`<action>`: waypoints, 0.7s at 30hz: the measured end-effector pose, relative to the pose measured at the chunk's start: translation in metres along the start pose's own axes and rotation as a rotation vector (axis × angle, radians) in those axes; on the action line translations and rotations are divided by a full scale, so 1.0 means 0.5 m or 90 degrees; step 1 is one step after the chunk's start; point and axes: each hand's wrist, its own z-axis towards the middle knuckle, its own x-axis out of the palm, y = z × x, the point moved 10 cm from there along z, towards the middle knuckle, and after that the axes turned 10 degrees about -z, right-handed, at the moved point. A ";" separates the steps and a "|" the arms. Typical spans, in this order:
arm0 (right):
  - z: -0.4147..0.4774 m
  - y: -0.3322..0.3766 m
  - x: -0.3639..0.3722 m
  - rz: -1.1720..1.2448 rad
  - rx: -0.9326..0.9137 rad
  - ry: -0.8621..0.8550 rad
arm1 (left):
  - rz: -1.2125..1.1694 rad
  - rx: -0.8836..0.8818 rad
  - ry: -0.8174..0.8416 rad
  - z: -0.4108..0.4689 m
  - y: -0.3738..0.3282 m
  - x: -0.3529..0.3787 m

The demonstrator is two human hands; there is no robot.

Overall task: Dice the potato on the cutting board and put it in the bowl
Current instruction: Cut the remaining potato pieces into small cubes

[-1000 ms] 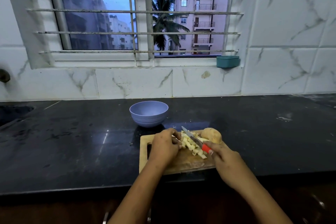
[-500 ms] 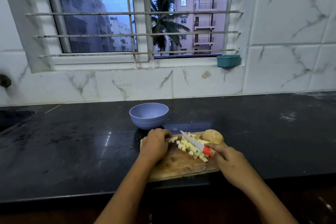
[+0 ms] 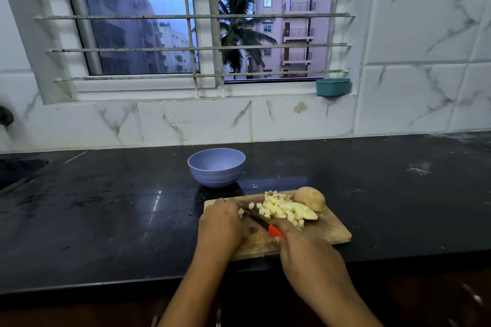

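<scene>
No readable text, label, brand, number or sign anywhere you look: none on bowl (image 3: 216, 167), cutting board (image 3: 329, 231), knife (image 3: 261, 221), wall tiles, or far buildings through window.

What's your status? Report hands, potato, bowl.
Right hand gripping red-handled knife, left hand resting on cutting board. Diced potato piled on board, uncut potato piece behind. Bowl empty, path clear.
</scene>
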 end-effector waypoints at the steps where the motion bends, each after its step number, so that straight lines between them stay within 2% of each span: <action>1: 0.003 0.000 0.003 -0.023 0.003 -0.003 | -0.005 -0.007 -0.001 -0.003 0.004 0.000; 4: 0.014 -0.015 0.009 -0.067 0.025 -0.002 | -0.024 -0.010 0.006 -0.009 0.006 0.000; 14: -0.003 -0.021 -0.009 0.009 0.042 -0.023 | -0.202 0.022 0.057 -0.017 -0.002 -0.004; 17: -0.017 -0.007 -0.012 0.003 0.025 -0.032 | -0.210 0.030 0.064 -0.026 -0.001 -0.003; 21: -0.033 0.007 0.007 -0.018 0.026 0.030 | -0.216 0.048 0.043 -0.036 -0.002 -0.011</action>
